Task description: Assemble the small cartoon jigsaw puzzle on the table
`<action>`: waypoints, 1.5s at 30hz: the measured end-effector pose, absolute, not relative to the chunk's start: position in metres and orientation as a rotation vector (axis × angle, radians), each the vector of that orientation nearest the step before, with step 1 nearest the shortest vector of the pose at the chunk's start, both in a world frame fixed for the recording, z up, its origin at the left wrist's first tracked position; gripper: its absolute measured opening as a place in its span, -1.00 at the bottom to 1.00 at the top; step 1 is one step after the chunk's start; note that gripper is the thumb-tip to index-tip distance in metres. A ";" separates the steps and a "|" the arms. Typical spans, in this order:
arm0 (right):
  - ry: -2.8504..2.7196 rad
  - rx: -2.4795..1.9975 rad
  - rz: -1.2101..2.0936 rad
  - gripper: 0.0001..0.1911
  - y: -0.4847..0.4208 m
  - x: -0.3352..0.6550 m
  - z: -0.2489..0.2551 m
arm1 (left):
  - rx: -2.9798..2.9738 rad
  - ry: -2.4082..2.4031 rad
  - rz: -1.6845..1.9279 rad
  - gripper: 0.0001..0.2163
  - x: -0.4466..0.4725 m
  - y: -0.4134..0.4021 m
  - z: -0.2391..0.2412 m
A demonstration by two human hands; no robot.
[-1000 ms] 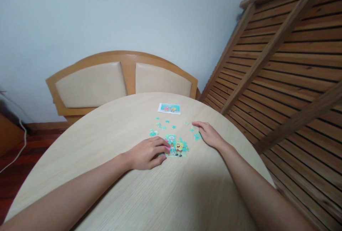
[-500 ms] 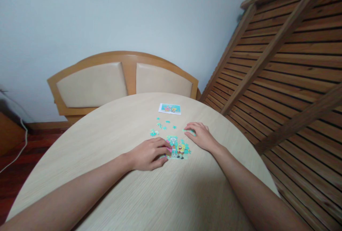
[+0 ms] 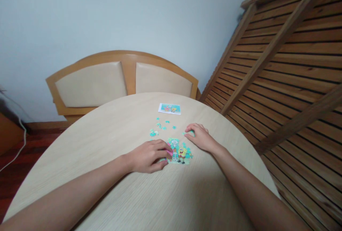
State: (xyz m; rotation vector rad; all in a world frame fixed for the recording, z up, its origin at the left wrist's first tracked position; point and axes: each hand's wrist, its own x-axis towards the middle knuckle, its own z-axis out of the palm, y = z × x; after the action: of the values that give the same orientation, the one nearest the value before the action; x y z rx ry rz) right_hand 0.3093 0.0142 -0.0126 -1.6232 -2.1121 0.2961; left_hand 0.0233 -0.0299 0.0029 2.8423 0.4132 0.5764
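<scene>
Head view, contents as seen.

1. Round pale wood-grain table (image 3: 112,131): fills the lower frame and bears every item below.
2. Partly assembled rectangular cartoon jigsaw puzzle (image 3: 180,151), turquoise ground with small figures: lies flat on the table, right of centre, between the two hands.
3. Left hand (image 3: 146,157): palm down and half curled. Its fingertips rest on the puzzle's left edge and cover that part. Nothing shows gripped inside the hand.
4. Right hand (image 3: 201,138): palm down with bent fingers, just beyond the puzzle's upper right corner. The tips touch a small turquoise puzzle piece (image 3: 190,132). Whether the piece is pinched or only touched cannot be told.
5. Loose turquoise puzzle pieces (image 3: 160,127): scattered flat on the table beyond the puzzle, apart from both hands.
6. Small white-bordered rectangular picture card (image 3: 169,108): lies flat near the table's far edge, beyond the scattered pieces.
7. Curved wooden bench back with two beige padded panels (image 3: 123,81): stands behind the table against a pale blue wall (image 3: 120,13).
8. Brown slatted wooden frame (image 3: 288,63): leans at the right.
9. White cable (image 3: 18,145): hangs at the far left over the dark red floor.
</scene>
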 end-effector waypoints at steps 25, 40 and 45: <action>-2.044 -1.226 0.649 -0.85 0.010 0.298 -0.001 | 2.832 0.417 0.586 -0.79 0.022 -0.030 0.001; -2.021 -1.221 0.834 -0.74 0.006 0.294 0.001 | 2.829 0.413 0.597 -0.80 0.022 -0.030 0.000; -2.062 -1.226 0.853 -0.76 0.006 0.292 0.001 | 2.836 0.428 0.580 -0.79 0.021 -0.029 -0.001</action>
State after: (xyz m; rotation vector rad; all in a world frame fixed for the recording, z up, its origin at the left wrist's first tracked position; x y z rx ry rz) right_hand 0.2921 0.0059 0.0005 -1.2256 -2.0621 0.8532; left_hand 0.0214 -0.0294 -0.0009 2.8357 0.4284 0.5803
